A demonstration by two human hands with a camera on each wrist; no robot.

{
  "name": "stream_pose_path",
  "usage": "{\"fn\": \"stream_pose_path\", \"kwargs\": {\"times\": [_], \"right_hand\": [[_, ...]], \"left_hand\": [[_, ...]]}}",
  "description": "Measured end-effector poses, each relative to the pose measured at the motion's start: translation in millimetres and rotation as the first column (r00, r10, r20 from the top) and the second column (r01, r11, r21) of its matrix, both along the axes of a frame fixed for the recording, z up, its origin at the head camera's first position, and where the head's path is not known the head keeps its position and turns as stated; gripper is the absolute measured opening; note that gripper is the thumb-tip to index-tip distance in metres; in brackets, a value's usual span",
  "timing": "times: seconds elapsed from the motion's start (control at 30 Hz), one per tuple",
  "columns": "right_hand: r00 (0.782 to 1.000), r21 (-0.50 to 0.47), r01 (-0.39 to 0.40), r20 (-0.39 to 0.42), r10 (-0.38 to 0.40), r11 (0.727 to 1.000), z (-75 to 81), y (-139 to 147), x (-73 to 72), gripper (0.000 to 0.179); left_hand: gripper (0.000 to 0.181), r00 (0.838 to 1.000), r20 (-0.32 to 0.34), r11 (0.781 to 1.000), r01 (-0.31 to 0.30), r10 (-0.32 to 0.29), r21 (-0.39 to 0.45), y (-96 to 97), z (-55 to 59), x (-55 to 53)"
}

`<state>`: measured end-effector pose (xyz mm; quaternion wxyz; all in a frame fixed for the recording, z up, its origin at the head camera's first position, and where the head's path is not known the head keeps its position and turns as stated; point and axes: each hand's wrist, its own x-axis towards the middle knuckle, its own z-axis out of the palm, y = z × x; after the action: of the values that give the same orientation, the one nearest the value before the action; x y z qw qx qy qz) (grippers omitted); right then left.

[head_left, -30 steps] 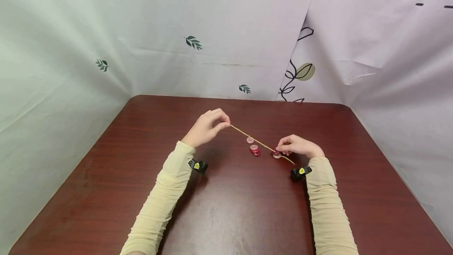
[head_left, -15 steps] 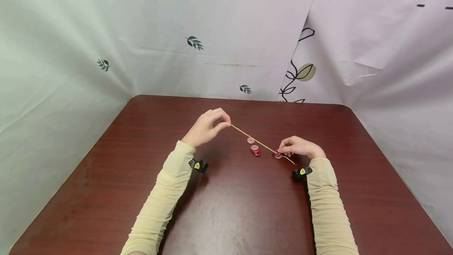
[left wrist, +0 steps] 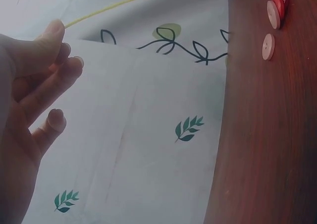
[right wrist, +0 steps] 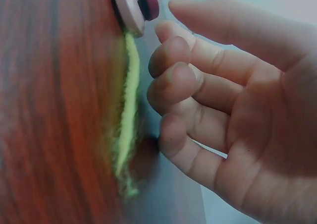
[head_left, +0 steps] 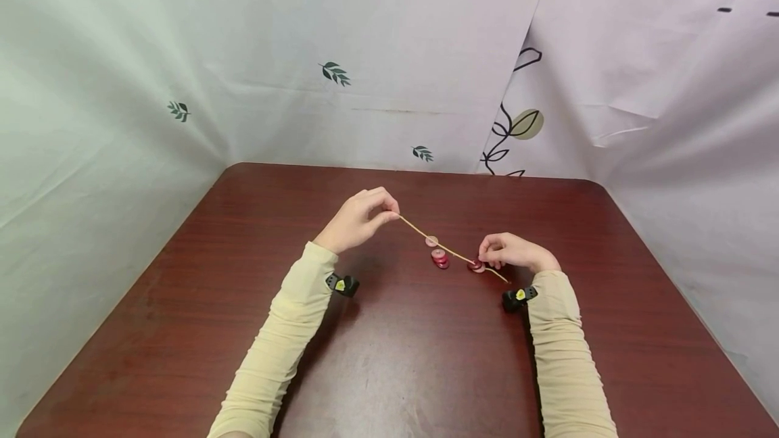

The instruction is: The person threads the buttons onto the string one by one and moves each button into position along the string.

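In the head view my left hand (head_left: 365,220) pinches one end of a yellow string (head_left: 416,229) between thumb and fingertips, raised above the table. The string runs taut down to the right, to a small cluster of dark red and pink buttons (head_left: 477,266). Its frayed tail (right wrist: 128,110) comes out beyond a pink button (right wrist: 130,8) and lies on the table. Beside these buttons is my right hand (head_left: 514,251), fingers loosely bent. In the right wrist view a gap shows between thumb and forefinger tips, close to the buttons, with nothing held.
Left of the strung buttons lie a single pink button (head_left: 431,241) and a small overlapping pile of pink and red buttons (head_left: 439,257). The dark red wooden table (head_left: 389,357) meets a pale leaf-printed cloth (head_left: 377,113) at its back and sides.
The right fingertips have come away slightly from the dark red button, which now sits lower by the pink one. My left hand has shifted very slightly right, the string still pinched.
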<state>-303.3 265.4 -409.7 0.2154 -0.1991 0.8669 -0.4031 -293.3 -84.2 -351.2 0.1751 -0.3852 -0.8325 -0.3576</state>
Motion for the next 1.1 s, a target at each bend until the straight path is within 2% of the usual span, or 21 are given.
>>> {"fn": "stream_pose_path", "kwargs": {"times": [0.13, 0.3, 0.47, 0.63, 0.87, 1.1], "right_hand": [[0.999, 0.002, 0.016, -0.037, -0.016, 1.000, 5.9, -4, 0.7, 0.016], [0.993, -0.033, -0.006, -0.116, 0.003, 0.999, 19.9, -20, 4.9, 0.019], [0.981, -0.129, -0.005, -0.194, -0.020, 0.992, 33.3, -50, 8.5, 0.017], [0.976, -0.224, 0.004, -0.211, -0.052, 0.975, 41.2, -84, 15.1, 0.025], [0.989, -0.297, -0.018, -0.147, -0.027, 0.955, 42.6, -105, 21.6, 0.033], [0.996, -0.373, -0.082, -0.055, 0.066, 0.924, 41.5, -109, 20.5, 0.032]], "left_hand": [[0.009, 1.000, -0.008, 1.000, -0.004, 0.004, -0.007, 0.7, -0.1, 0.6], [0.009, 1.000, -0.027, 1.000, 0.000, 0.000, -0.006, 3.0, -1.7, 0.4], [0.009, 0.999, -0.047, 1.000, 0.007, -0.008, -0.005, 5.4, -4.1, -0.9], [0.010, 0.997, -0.078, 1.000, 0.017, -0.018, -0.006, 8.4, -8.2, -2.4], [0.008, 0.994, -0.107, 0.999, 0.033, -0.037, -0.040, 12.6, -12.0, -3.1], [0.009, 0.993, -0.112, 0.996, 0.037, -0.045, -0.079, 14.4, -11.9, -3.5]]}}
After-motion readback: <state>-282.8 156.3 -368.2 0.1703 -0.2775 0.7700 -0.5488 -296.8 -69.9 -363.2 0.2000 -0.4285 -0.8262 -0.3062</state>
